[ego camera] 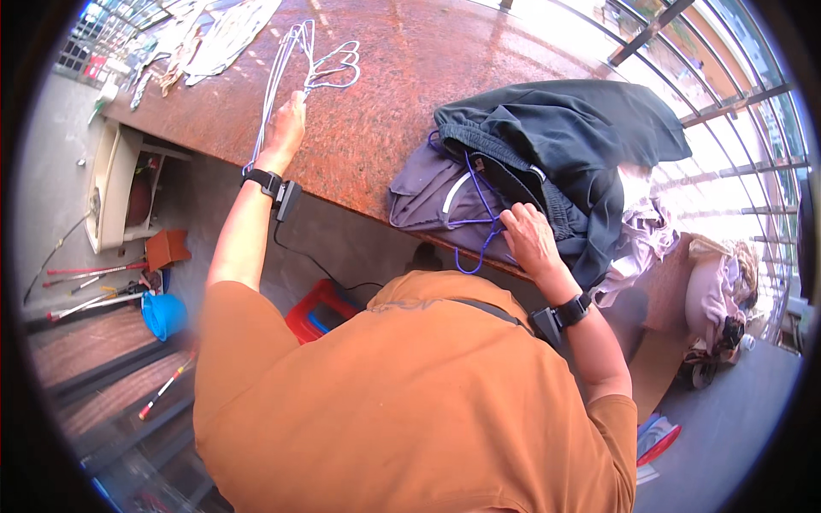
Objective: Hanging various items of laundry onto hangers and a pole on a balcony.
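Note:
My left hand point(286, 131) grips a bunch of white wire clothes hangers point(276, 86) above the reddish stone tabletop point(359, 141). Their hooks fan out to the right of my fingers. My right hand point(531, 240) has its fingers on the neck of a purple clothes hanger point(471, 222), whose hook points toward my body. Part of that hanger reaches up into the opening of dark trousers or shorts point(545, 128) with a gathered elastic waistband. Beneath them lies a greyish-purple garment point(426, 186) with a white stripe, at the front edge of the tabletop.
Metal window bars point(718, 115) run along the right. Light clothes point(224, 38) lie at the far left of the tabletop; bundled cloth point(715, 288) sits at right. Below are a red plastic stool point(314, 311), a blue bucket point(163, 315) and a cream cabinet point(115, 186).

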### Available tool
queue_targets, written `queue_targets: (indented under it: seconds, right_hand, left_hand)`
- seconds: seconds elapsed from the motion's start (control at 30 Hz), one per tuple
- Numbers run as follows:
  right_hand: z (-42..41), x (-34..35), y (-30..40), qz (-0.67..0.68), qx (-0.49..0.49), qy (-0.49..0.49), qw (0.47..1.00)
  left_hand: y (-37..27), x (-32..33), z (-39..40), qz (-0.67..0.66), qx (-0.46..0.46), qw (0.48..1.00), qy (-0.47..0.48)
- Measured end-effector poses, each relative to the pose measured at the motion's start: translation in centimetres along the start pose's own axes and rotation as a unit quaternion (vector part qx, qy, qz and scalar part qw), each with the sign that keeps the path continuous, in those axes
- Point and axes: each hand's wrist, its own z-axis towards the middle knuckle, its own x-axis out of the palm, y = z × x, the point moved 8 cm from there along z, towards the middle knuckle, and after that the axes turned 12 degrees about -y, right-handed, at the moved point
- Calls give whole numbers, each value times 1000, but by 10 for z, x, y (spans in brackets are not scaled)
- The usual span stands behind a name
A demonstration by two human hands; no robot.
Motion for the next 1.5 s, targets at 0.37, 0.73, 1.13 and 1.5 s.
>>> queue_targets:
  seconds: [0.37, 0.73, 1.13, 1.5]
  right_hand:
    - [28, -58, -48, 195, 188, -170, 948]
    - [40, -144, -70, 206, 302, -226, 903]
    - [-39, -213, -121, 220, 382, -395, 806]
    - [-102, -267, -220, 697, 119, -628, 325]
  left_hand:
    - [-40, -3, -1, 21, -1, 1000, -1]
    - [-356, -36, 23, -379, 190, 905, 18]
    - [-387, -19, 76, -456, 207, 865, 32]
    - [-374, 50, 23, -384, 260, 874, 145]
